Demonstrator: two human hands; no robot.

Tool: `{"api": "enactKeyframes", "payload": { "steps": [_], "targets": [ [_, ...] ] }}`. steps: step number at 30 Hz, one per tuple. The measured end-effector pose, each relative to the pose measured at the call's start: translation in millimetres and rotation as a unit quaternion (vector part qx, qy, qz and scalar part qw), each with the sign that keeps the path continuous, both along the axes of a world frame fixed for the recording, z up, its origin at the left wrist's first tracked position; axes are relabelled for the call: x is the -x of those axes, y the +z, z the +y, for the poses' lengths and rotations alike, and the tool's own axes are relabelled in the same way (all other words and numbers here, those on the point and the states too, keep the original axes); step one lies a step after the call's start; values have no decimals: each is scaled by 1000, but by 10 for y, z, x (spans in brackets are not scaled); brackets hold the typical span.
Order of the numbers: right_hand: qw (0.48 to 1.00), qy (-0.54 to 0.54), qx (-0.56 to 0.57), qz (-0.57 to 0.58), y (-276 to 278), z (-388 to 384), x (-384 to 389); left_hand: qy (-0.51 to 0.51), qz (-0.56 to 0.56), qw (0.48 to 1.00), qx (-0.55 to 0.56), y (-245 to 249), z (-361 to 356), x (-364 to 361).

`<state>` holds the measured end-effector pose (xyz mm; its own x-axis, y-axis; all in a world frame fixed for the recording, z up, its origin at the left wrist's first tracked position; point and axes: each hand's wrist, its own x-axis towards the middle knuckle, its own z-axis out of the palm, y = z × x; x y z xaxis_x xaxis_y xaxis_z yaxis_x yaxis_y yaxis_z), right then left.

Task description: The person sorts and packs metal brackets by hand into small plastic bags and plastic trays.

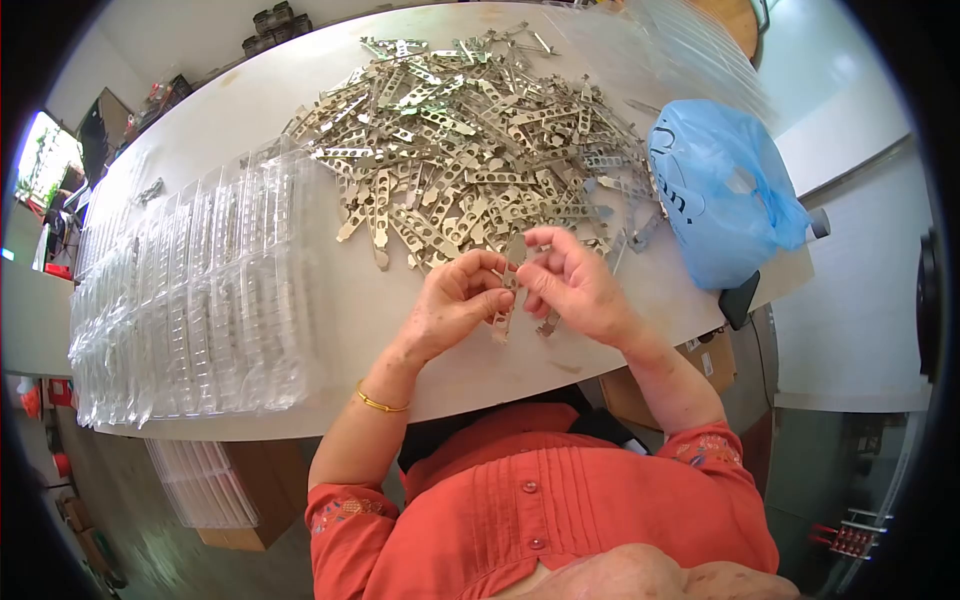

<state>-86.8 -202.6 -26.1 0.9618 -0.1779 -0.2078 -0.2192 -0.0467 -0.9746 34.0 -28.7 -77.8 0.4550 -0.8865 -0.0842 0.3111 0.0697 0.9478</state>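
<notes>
Both hands meet over the table, at the near edge of a large pile of flat metal strips [450,150] with round holes. My left hand [455,302] has its fingers closed round one metal strip [507,290], which stands roughly upright between the hands. On the other side, my right hand [573,287] pinches the same strip near its upper part with thumb and forefinger. Below my right hand's curled fingers the end of another metal piece [547,324] shows; whether those fingers hold it is hard to make out.
Clear plastic trays [205,290] with many slots lie stacked on the left of the white table [370,385]. At the right are a blue plastic bag [715,200] and a dark phone-like object [739,301]. Clear plastic sheets [670,50] lie at the back right.
</notes>
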Motion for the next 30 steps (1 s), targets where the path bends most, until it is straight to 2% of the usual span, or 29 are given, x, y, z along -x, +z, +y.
{"api": "enactKeyframes", "payload": {
  "steps": [2, 3, 4, 5, 6, 8, 12, 14, 17, 24, 30],
  "targets": [
    [996, -77, 40, -28, 53, -130, -5, 6, 18, 1000, -1, -31, -7, 4],
    [996, -81, 40, -26, 17, -251, -13, 19, 23, 1000, 8, -33, -8, -6],
    [975, -109, 182, -62, -61, -413, -29, 31, 28, 999, 16, -35, -12, -10],
    [933, -132, 320, -96, -114, -557, -45, 28, 30, 999, 17, -34, -14, -13],
    [933, -133, 320, -95, -126, -669, -59, 37, 25, 999, 17, -28, -9, -23],
    [885, -153, 436, -60, -150, -831, -105, 46, 18, 999, 16, -26, 2, -35],
    [861, -113, 490, -80, -270, -1005, -135, 60, 24, 998, 14, -29, -30, -18],
    [811, -86, 570, -96, -336, -1040, -166, 67, 23, 997, 9, -27, -20, -36],
    [795, -65, 590, -124, -317, -1055, -172, 59, 21, 998, 12, -29, -19, -54],
    [803, -43, 581, -124, -312, -1072, -128, 64, 12, 998, 7, -15, -19, -42],
    [844, -31, 531, -65, -251, -1091, -94, 63, 2, 998, 15, -14, -10, -49]
  ]
}}
